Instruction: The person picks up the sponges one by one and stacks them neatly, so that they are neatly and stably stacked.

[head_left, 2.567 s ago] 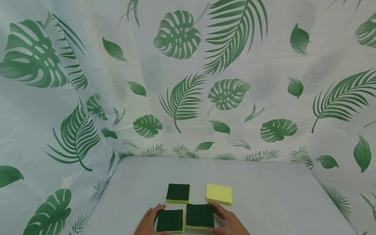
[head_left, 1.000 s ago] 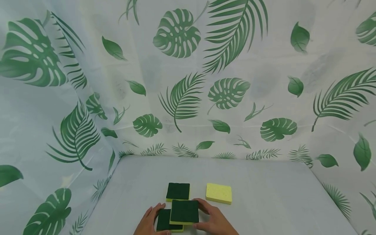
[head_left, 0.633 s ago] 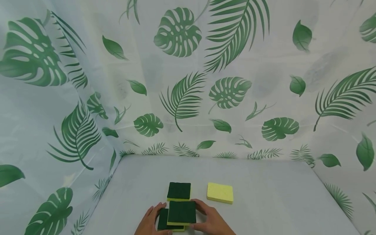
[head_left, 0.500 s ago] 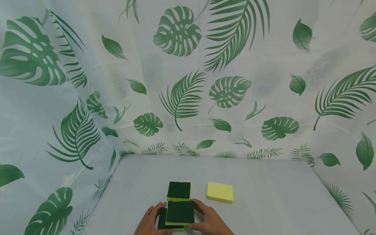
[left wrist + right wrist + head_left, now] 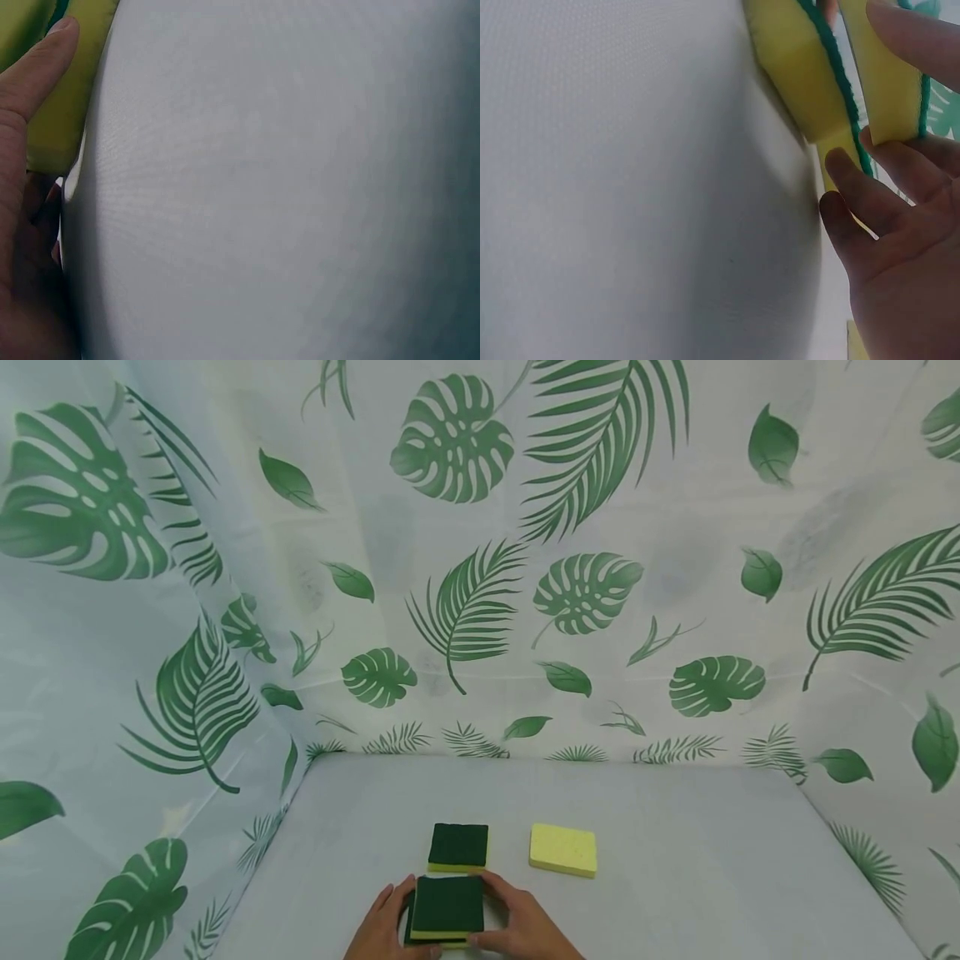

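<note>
My right hand (image 5: 521, 922) pinches a scouring sponge (image 5: 448, 904) between thumb and fingers, dark green pad up and yellow foam below. It hovers over a second sponge (image 5: 454, 945), mostly covering it in the head view. In the right wrist view a narrow gap separates the raised sponge (image 5: 891, 86) from the lower sponge (image 5: 799, 71). My left hand (image 5: 382, 931) grips the lower sponge at its left side. The left wrist view has the left thumb (image 5: 41, 67) against the yellow foam (image 5: 56, 127); the other fingers there are dark and partly hidden.
Just beyond the hands lies another green-topped sponge (image 5: 459, 845). To its right is a sponge with its yellow side up (image 5: 562, 849). The pale table (image 5: 675, 860) is enclosed by white leaf-print sheeting (image 5: 480, 718) at the back and sides.
My right hand has lifted its sponge from beside the left-hand sponge and carried it left until it is nearly lined up above it. My left hand has stayed put.
</note>
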`<state>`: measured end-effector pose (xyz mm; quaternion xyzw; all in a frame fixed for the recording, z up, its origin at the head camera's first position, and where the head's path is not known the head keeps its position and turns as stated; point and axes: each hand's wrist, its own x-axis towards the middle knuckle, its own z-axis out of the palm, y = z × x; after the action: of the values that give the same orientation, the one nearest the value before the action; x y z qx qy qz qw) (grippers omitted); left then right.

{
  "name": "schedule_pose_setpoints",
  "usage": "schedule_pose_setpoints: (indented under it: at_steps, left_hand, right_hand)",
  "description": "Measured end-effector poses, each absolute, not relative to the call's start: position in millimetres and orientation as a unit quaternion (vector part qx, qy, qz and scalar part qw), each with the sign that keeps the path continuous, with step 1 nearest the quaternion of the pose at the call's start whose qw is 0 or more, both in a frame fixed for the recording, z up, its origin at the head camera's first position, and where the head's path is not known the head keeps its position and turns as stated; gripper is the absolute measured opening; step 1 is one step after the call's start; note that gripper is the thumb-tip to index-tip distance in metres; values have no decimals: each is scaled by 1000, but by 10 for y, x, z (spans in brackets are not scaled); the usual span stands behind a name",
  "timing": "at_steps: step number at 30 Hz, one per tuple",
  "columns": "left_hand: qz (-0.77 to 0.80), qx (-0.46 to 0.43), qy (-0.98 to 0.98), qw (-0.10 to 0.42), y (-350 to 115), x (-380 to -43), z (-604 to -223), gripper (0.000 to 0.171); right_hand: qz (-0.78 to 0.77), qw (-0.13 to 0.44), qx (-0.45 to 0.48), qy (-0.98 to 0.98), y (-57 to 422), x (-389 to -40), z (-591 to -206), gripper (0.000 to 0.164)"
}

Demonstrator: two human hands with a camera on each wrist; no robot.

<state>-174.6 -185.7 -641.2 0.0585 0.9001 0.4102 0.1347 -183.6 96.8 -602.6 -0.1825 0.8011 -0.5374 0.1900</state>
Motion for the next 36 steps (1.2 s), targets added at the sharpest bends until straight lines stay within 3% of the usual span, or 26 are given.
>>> schedule_pose_setpoints:
  at_steps: [20, 36]
  left_hand:
    - [386, 39, 910, 148, -1853, -1774, -6402, 118]
    - [455, 109, 877, 114, -1898, -1764, -6484, 106]
  right_hand:
    - [-531, 176, -189, 807, 867, -1841, -6136, 79]
    - [-559, 193, -177, 787, 852, -1798, -6220, 78]
